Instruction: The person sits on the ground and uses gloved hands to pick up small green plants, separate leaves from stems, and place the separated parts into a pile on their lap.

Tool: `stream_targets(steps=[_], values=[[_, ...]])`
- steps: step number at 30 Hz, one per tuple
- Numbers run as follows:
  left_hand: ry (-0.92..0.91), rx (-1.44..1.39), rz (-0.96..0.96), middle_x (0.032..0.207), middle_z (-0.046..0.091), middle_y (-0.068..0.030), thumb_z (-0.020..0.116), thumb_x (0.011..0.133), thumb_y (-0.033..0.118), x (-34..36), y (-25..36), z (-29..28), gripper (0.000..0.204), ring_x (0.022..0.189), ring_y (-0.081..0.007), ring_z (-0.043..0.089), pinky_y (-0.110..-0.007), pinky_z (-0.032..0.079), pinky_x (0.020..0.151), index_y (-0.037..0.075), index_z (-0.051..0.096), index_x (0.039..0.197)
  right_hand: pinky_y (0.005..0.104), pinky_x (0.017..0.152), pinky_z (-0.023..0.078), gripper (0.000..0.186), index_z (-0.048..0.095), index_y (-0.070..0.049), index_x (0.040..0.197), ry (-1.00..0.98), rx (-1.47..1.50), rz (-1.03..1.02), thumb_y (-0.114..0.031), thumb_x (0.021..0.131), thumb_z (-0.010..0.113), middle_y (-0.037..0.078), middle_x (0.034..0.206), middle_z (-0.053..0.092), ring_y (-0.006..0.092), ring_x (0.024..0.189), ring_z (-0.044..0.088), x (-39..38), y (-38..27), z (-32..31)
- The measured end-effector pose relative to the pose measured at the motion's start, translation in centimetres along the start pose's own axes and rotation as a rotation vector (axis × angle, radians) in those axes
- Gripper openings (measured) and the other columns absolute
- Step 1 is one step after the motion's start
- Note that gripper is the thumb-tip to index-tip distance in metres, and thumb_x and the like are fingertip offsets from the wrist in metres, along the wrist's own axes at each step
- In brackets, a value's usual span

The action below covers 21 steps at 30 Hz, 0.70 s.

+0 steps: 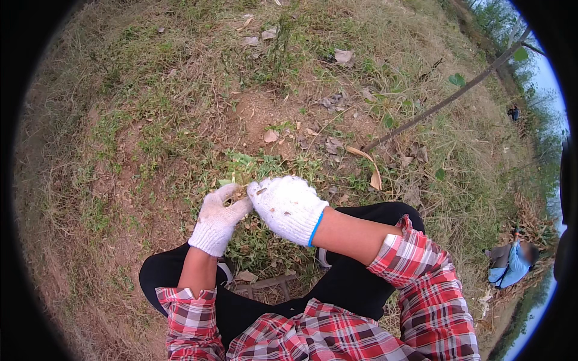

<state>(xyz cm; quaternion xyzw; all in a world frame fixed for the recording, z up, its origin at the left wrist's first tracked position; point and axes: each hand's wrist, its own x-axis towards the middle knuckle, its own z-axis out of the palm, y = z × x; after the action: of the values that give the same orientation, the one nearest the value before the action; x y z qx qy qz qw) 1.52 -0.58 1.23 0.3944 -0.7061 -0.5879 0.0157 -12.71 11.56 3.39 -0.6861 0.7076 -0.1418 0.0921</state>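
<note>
White knit gloves cover both hands, which meet low over the weedy ground in front of my crouched legs. My left hand (220,218) has its thumb and forefinger apart, with a gap between them; a green leaf (225,182) shows just past the forefinger. Beside it, my right hand (288,209) is turned back up, its fingers curled under. Whatever that hand grips is hidden beneath it. Bits of dry plant cling to its blue-edged glove. Low green weeds (265,163) grow just beyond the hands, and more loose greenery (259,246) lies below them, between my knees.
A small wooden frame (271,283), perhaps a low stool, sits between my feet. A thin sapling trunk (451,101) slants up at the right, near a curled dry leaf (374,174). Farther right, a person in blue (512,265) is beside dry stalks; another figure (513,112) is distant.
</note>
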Motion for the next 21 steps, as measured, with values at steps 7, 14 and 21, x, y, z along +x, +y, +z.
stream_targets(steps=[7, 14, 21], values=[[0.004, -0.055, 0.005, 0.13, 0.059, -0.0277, 0.077, 0.081, 0.033, 0.5, -1.2, 0.2, 0.071, 0.118, -0.0296, 0.059, -0.037, 0.046, 0.1, -0.014, 0.054, 0.13, 0.0446, 0.056, 0.054, 0.011, 0.057, -0.001, 0.088, -0.005, 0.008, -0.003, -0.011, 0.082, 0.06, 0.017, 0.075, 0.065, 0.0345, 0.067, 0.069, 0.0, 0.1, 0.2], [-0.011, -0.066, -0.016, 0.13, 0.059, -0.0278, 0.077, 0.08, 0.033, 0.4, -0.8, 0.1, 0.073, 0.118, -0.03, 0.06, -0.036, 0.046, 0.1, -0.014, 0.053, 0.13, 0.045, 0.056, 0.054, 0.012, 0.057, -0.001, 0.088, -0.009, 0.016, 0.005, -0.011, 0.082, 0.059, 0.017, 0.075, 0.065, 0.0349, 0.068, 0.069, 0.1, 0.1, 0.2], [0.028, 0.006, 0.005, 0.129, 0.06, -0.0286, 0.075, 0.079, 0.034, 0.4, -0.5, 0.4, 0.072, 0.12, -0.0305, 0.06, -0.036, 0.045, 0.102, -0.013, 0.054, 0.13, 0.0447, 0.056, 0.054, 0.012, 0.058, -0.002, 0.088, -0.012, 0.002, 0.004, -0.012, 0.082, 0.06, 0.017, 0.074, 0.065, 0.0343, 0.066, 0.069, -0.1, 0.3, 0.0]])
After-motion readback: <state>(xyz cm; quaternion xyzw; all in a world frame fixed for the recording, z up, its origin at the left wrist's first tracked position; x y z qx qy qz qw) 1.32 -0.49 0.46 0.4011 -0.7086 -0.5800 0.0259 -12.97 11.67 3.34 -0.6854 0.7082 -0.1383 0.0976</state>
